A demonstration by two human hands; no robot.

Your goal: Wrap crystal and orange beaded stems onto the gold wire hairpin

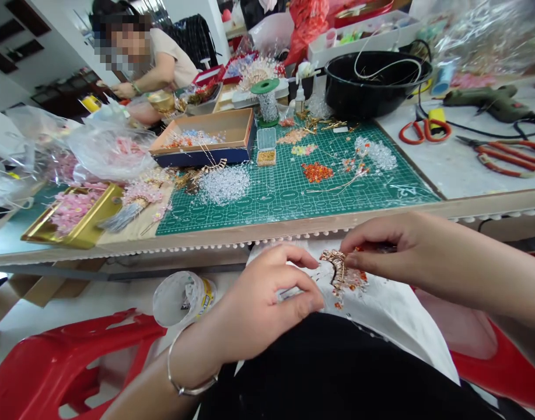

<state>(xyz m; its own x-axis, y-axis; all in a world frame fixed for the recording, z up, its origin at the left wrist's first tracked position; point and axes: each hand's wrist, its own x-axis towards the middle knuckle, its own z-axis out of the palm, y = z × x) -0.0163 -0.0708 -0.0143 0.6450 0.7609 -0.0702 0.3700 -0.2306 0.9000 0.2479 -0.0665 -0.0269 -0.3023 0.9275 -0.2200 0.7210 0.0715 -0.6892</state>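
A beaded hair comb, gold-toned with orange and clear beads, is held above my lap over a white cloth. My right hand pinches it from the right, thumb and index finger closed on its beaded edge. Left of the comb, my left hand is curled, with its thumb and middle fingertip pressed together and the index finger lifted apart. Whatever lies between those fingertips is too small to make out. Thin wires show faintly between the left fingertips and the comb.
On the green cutting mat lie clear beads, orange beads and a beaded wire spray. Pliers, scissors and a glue gun lie right. A co-worker sits opposite. Red stools flank me.
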